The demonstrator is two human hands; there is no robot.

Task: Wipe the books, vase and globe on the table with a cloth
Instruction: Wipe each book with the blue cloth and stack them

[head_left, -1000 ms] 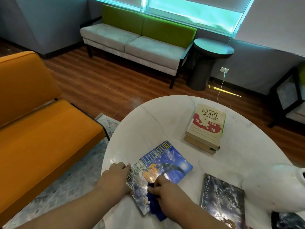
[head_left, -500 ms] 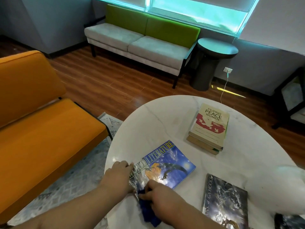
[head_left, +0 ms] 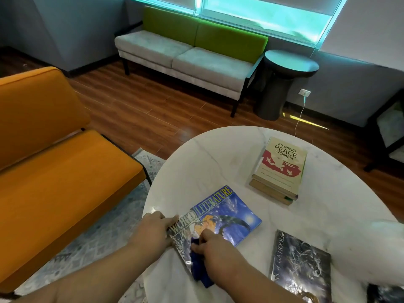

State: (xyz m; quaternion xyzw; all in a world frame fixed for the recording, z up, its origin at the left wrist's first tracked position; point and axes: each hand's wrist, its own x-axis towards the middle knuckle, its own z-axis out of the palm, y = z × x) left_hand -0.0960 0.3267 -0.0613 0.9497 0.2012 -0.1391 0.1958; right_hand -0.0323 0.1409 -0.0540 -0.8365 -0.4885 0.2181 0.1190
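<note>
Looking down from head height onto a round white marble desk (head_left: 218,162), with two bare forearms reaching in from 6 o'clock.

At about 7 o'clock on the desk lies a blue paperback titled World Literature (head_left: 227,215), flat and turned at an angle. The left hand (head_left: 153,230) rests on the book's left corner, its fingers laid over the title and pressing on the cover rather than curling around it. The right hand (head_left: 215,251) is closed around a bunched dark blue cloth (head_left: 200,270), which it presses against the near end of that cover. Part of the cloth trails off the book onto the desk.

At 1 o'clock sits a short stack of books (head_left: 279,171) with Filipino Peace Women on top, well apart from the paperback. At 4 o'clock lies a dark book (head_left: 301,265) with a marbled cover, flat, near the right forearm. At 3 o'clock a white vase (head_left: 376,254) appears blurred and is cut off by the frame edge.

Beyond the desk, an orange sofa (head_left: 54,171) stands at 9 o'clock on a patterned rug (head_left: 113,232). A green-backed bench (head_left: 185,53) is at 12 o'clock beneath a window, with a dark round side table (head_left: 286,84) beside it.
</note>
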